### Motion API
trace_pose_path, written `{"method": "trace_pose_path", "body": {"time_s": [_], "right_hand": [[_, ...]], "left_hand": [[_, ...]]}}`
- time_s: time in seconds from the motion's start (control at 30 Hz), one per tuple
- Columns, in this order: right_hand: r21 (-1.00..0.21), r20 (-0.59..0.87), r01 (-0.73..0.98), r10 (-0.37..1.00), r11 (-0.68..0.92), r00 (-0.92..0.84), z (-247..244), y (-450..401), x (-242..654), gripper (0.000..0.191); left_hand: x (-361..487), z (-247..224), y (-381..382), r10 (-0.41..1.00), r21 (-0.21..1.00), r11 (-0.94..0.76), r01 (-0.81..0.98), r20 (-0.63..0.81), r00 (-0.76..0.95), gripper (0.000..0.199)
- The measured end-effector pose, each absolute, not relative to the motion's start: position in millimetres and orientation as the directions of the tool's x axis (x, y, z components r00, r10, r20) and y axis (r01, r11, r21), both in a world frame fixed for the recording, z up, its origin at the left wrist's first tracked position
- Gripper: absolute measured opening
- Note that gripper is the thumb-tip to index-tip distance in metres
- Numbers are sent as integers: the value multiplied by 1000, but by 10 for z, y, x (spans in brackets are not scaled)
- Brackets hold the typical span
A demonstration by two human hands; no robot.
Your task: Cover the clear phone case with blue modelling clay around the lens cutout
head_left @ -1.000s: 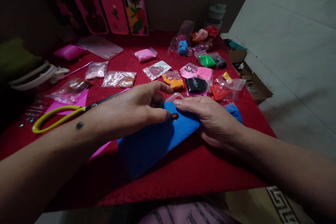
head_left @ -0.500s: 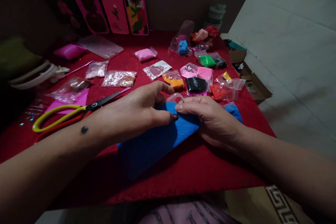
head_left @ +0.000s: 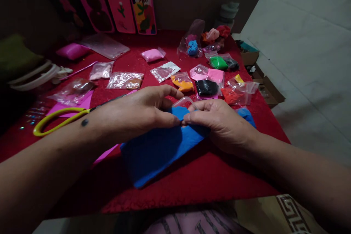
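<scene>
Flat blue clay-covered slab (head_left: 156,150) on red cloth (head_left: 192,186), both hands' fingers (head_left: 171,120) pinching its top edge, small hole there

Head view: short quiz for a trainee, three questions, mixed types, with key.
1. True or false: both hands touch the blue sheet.
2. What lies left of the left hand? A) scissors B) a knife C) a ruler
3. Fill in: the black bag lies between the orange bag and the ___ bag.

Key:
1. True: the left hand and right hand meet fingertip to fingertip at the sheet's far edge.
2. A: yellow handles, on the red cloth.
3. Red: the red bag is to its right.
</scene>
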State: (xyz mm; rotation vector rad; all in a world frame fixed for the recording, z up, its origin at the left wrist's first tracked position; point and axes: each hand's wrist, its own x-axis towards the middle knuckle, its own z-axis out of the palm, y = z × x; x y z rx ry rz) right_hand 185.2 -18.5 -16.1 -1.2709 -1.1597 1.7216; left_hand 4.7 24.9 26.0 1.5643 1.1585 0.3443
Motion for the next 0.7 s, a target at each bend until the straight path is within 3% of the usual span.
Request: {"method": "trace_pose_path", "body": {"time_s": [0.1,0.33,0.7], "right_hand": [[-916,-346,-96,886,-390,-309,-169,-186,1856,21],[-901,-361,-133,884,-413,-295,-172,-194,1844,19],[-915,-330,-125,890,-384,-314,-247,-184,1872,20]], "left_hand": [[33,289,249,772,865,187,466,-422,475,42],[-2,236,281,769,865,103,492,-382,512,38],[52,253,249,749,860,230,455,-455,481,34]]}}
